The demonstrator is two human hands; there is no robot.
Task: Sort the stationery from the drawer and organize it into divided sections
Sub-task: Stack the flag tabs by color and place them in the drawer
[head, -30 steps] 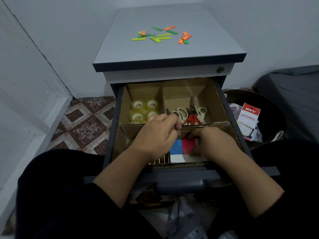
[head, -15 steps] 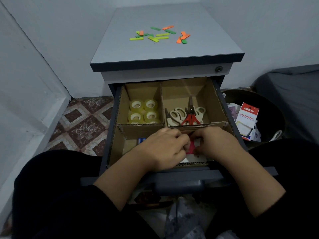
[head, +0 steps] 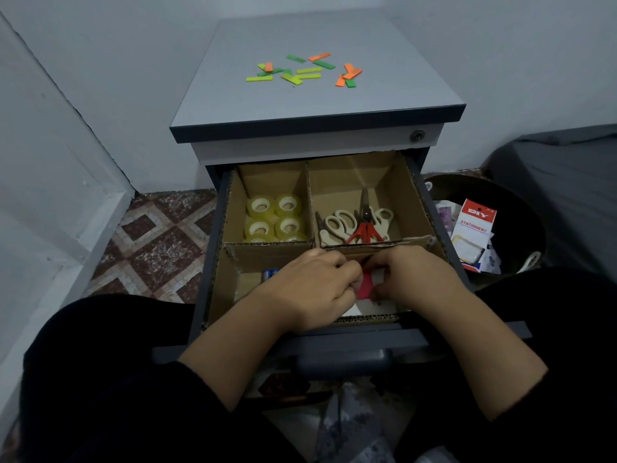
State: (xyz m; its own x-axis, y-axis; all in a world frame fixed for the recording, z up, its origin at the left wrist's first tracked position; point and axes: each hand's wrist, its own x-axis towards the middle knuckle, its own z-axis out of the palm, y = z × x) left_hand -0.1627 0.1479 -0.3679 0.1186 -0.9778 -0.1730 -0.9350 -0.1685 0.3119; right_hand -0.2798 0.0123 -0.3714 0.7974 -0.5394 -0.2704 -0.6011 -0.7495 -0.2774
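Red paper, a small pad or slip, shows between the two hands just below the frame's centre, in the near right section of the cardboard divider inside the open drawer. It lies on something white; whether that is more paper I cannot tell. By my judgement it is light, thin and floppy, so it is best taken by the edges between fingertips and kept flat. The left hand has its fingers curled inward against the pad's left edge, and the right hand curls at its right edge; both seem to pinch it, though the fingertips are hidden.

Left of the hands, a small blue item peeks out, too covered to name. Above, the far left section holds glossy yellowish tape rolls, smooth and stiff. The far right section holds scissors, cream and red handled, hard and pointed. The divider is matte brown, ribbed at its cut edges.

At upper centre, green and orange strips lie scattered on the grey cabinet top. At right, a dark bin holds a stationery packet.
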